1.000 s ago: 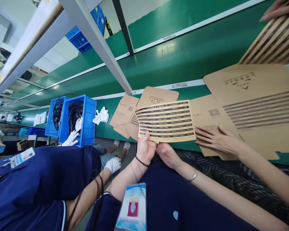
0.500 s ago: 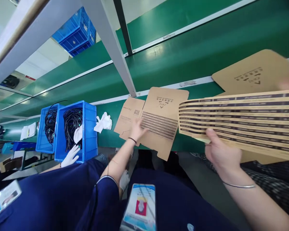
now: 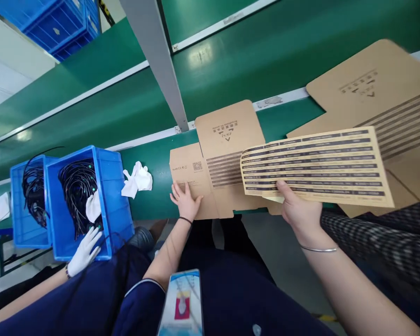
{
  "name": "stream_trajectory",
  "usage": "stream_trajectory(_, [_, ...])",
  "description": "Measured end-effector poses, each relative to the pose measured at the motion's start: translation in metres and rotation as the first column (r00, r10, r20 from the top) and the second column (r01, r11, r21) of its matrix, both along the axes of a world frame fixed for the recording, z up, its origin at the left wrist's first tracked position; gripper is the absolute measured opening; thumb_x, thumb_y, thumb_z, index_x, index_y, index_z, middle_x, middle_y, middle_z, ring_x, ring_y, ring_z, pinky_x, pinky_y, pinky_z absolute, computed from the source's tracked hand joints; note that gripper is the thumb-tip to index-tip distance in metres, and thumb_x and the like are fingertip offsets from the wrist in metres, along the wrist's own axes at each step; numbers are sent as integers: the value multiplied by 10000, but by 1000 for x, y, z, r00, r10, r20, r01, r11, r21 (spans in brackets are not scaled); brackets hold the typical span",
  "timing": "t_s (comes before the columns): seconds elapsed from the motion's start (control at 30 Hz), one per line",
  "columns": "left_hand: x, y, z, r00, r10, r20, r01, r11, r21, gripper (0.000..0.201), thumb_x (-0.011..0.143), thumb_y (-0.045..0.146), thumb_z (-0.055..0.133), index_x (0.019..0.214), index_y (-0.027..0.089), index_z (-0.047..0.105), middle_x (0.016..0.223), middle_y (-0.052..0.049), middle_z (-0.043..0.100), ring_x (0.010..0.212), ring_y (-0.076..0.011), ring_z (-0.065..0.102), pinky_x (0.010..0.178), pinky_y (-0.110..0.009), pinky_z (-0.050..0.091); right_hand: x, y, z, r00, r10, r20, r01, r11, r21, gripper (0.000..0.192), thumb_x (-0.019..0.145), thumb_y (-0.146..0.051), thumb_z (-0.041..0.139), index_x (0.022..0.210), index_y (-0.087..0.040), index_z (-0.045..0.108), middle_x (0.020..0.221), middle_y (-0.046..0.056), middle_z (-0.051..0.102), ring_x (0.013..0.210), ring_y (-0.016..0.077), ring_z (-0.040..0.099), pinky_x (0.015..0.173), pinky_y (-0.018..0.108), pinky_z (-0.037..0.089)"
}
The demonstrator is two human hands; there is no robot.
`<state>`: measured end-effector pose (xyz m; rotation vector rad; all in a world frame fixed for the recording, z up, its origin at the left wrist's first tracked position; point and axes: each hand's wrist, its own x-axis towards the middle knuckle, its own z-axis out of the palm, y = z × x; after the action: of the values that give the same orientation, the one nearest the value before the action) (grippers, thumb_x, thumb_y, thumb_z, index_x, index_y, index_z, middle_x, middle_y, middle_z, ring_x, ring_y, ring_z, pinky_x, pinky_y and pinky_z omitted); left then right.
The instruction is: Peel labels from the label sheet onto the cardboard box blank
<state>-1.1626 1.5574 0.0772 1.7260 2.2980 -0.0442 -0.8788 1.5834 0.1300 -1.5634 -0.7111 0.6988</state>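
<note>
Resting on the left panel of a flat, unfolded cardboard box (image 3: 231, 140) is my left hand (image 3: 186, 201), its fingers spread just below the printed text and square code. In my right hand (image 3: 304, 210) is a yellowish sheet of sticker labels (image 3: 322, 161) with rows of dark strips, gripped at its lower edge with the thumb on top. The sheet's left end curls and overlaps the right side of the box's striped panel. Behind the sheet, to the right, lies another flat cardboard box (image 3: 364, 98), partly covered by it.
At left, a co-worker's gloved hand (image 3: 86, 252) reaches over a blue crate (image 3: 114, 186) of black cables, beside a second blue crate (image 3: 17, 186). White gloves (image 3: 137, 179) lie on the green bench (image 3: 157, 200). A grey post (image 3: 161, 70) rises behind the box.
My left hand has shifted onto the box's left panel, fingers now spread flat. The box has turned and straightened. The label sheet has moved away from me, and a blurred hand at far right has gone.
</note>
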Motion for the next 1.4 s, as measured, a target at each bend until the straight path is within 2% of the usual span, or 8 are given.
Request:
stream_trajectory(0.07, [5, 1, 0, 993, -117, 23, 116, 993, 33, 872, 806, 511, 814, 1552, 203, 484, 1691, -307, 179, 1577, -497, 161, 1204, -752, 197, -3, 3, -15, 997, 76, 34, -75, 997, -24, 454, 721, -530, 881, 1041, -243, 735, 1192, 60, 727, 1271, 339, 632, 1242, 624, 374])
stream_trajectory(0.13, [0, 13, 1, 940, -332, 81, 330, 943, 42, 788, 793, 424, 848, 1502, 250, 551, 1694, -266, 227, 1580, -466, 190, 1225, -729, 190, -10, 7, -27, 986, 149, 74, -146, 989, -39, 426, 769, -538, 846, 1074, -261, 737, 1214, 48, 723, 1277, 321, 632, 1240, 600, 385])
stream_trajectory(0.23, [-13, 33, 0, 743, -641, 192, 648, 761, 34, 672, 797, 370, 860, 1421, 267, 631, 1674, -210, 325, 1569, -396, 270, 1263, -660, 205, -26, 14, -41, 968, 223, 111, -217, 974, -68, 433, 817, -569, 797, 1104, -252, 737, 1234, 62, 722, 1295, 308, 620, 1239, 558, 397])
stream_trajectory(0.3, [-19, 41, -3, 662, -711, 238, 727, 686, 26, 639, 823, 408, 837, 1411, 256, 639, 1646, -203, 384, 1554, -371, 315, 1271, -649, 210, -39, 19, -49, 961, 259, 96, -252, 965, -73, 488, 816, -599, 783, 1118, -219, 736, 1216, 88, 729, 1291, 311, 620, 1235, 550, 399])
stream_trajectory(0.47, [-23, 43, -12, 647, -710, 277, 733, 680, 29, 611, 873, 441, 778, 1430, 240, 627, 1634, -216, 395, 1551, -378, 322, 1267, -680, 203, -65, 22, -68, 950, 308, 47, -304, 949, -81, 540, 809, -621, 770, 1149, -203, 733, 1141, 102, 743, 1254, 309, 632, 1225, 559, 401])
stream_trajectory(0.67, [-22, 40, -16, 650, -696, 307, 718, 694, 55, 599, 871, 406, 786, 1423, 240, 624, 1633, -213, 388, 1557, -375, 304, 1269, -698, 169, -71, 17, -82, 964, 263, 43, -258, 961, -100, 493, 808, -599, 769, 1085, -192, 749, 1104, 96, 749, 1237, 303, 637, 1250, 557, 353])
stream_trajectory(1.27, [-23, 43, -16, 640, -699, 320, 723, 688, 58, 605, 875, 384, 783, 1433, 221, 611, 1630, -229, 379, 1561, -385, 292, 1268, -701, 163, -71, 14, -99, 981, 189, -30, -191, 977, -95, 559, 734, -611, 831, 1068, -170, 748, 1137, 109, 744, 1194, 291, 659, 1218, 560, 386])
stream_trajectory(1.4, [-23, 43, -16, 639, -696, 327, 723, 689, 55, 606, 874, 376, 784, 1433, 221, 610, 1636, -231, 371, 1563, -385, 286, 1270, -705, 152, -72, 13, -97, 977, 212, -31, -214, 973, -91, 566, 721, -607, 844, 1066, -169, 746, 1142, 118, 741, 1206, 297, 653, 1244, 560, 341])
